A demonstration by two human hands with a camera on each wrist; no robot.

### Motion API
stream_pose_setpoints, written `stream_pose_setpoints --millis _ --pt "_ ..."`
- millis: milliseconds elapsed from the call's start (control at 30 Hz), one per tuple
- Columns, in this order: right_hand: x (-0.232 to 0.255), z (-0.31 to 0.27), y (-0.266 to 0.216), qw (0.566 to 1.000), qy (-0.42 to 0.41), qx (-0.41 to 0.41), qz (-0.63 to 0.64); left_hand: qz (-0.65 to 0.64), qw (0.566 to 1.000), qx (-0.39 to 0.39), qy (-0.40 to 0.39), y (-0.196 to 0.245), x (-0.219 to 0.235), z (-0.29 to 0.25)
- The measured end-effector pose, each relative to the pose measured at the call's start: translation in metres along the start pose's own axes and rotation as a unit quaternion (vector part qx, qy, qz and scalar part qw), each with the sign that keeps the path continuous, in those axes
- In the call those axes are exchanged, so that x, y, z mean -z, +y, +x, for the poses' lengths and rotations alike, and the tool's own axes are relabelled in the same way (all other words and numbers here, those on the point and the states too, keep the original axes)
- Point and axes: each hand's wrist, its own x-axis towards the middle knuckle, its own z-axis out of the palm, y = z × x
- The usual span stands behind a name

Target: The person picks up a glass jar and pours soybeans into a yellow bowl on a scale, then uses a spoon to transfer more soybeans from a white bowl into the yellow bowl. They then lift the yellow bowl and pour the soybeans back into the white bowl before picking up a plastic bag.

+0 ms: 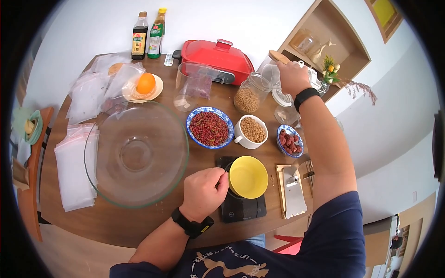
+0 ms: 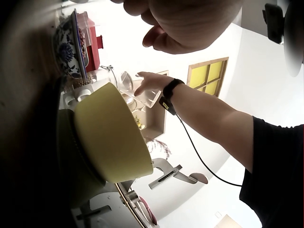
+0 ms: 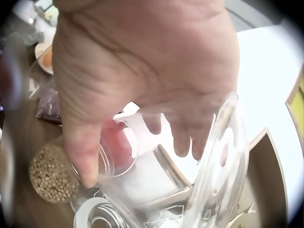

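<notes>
My left hand is loosely curled beside a yellow bowl. In the left wrist view a gap shows between that hand and the bowl. The bowl stands on a black kitchen scale. At the table's far right, my right hand reaches among glass jars, near a round wooden lid. In the right wrist view its fingers are straight and spread, partly seen through a clear container. The thumb points down beside a jar of soybeans.
A large glass bowl fills the left side, by plastic bags. Centrally stand a bowl of red peppercorns, a white cup of soybeans and a small bowl of dried red fruit. Behind are a red cooker and two bottles.
</notes>
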Motion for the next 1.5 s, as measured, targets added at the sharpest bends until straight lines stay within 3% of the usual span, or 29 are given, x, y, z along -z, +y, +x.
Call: stream_pose_setpoints --millis 67,133,300,400,500,667,767,867,933,1100,1200,1300,1400,1500 --pt "0.011 -0.009 0.009 0.995 -0.062 -0.046 0.066 -0.001 1.000 0.012 -0.003 0.000 0.000 -0.001" --pt "-0.009 -0.007 0.029 0.966 -0.076 -0.064 0.238 0.000 1.000 0.022 -0.009 0.002 0.000 -0.001" --pt "-0.028 -0.029 0.036 0.844 -0.039 -0.126 0.520 0.026 0.999 0.024 -0.027 0.003 -0.001 -0.003" --pt "-0.009 -0.054 0.017 0.759 0.001 -0.123 0.639 0.041 0.998 0.022 -0.031 0.007 0.000 -0.001" --pt "0.012 -0.079 -0.003 0.693 0.020 -0.066 0.717 0.037 0.998 0.042 -0.039 0.018 0.004 0.003" --pt "0.066 -0.135 -0.025 0.690 0.053 -0.005 0.722 0.007 1.000 0.021 -0.015 0.050 0.016 0.030" --pt "0.074 -0.157 -0.037 0.676 0.087 0.011 0.731 -0.005 0.998 0.060 -0.007 0.077 0.035 0.075" --pt "0.078 -0.174 -0.042 0.660 0.111 -0.003 0.743 -0.026 0.999 0.021 -0.013 0.076 0.038 0.121" --pt "0.079 -0.182 -0.036 0.649 0.124 -0.027 0.751 0.005 0.998 0.025 -0.049 0.086 0.039 0.139" --pt "0.063 -0.195 -0.034 0.680 0.175 -0.042 0.711 0.025 0.987 0.021 -0.154 0.108 0.027 0.152" --pt "0.055 -0.198 -0.033 0.693 0.206 -0.054 0.689 0.111 0.965 0.049 -0.234 0.113 0.021 0.158" --pt "0.047 -0.196 -0.034 0.705 0.260 -0.060 0.657 0.097 0.963 0.087 -0.236 0.115 0.013 0.160" --pt "0.046 -0.202 -0.033 0.711 0.311 -0.066 0.627 0.154 0.960 0.067 -0.223 0.123 0.010 0.167" --pt "0.060 -0.247 -0.013 0.692 0.354 -0.030 0.628 0.225 0.957 -0.014 -0.184 0.108 0.010 0.179"
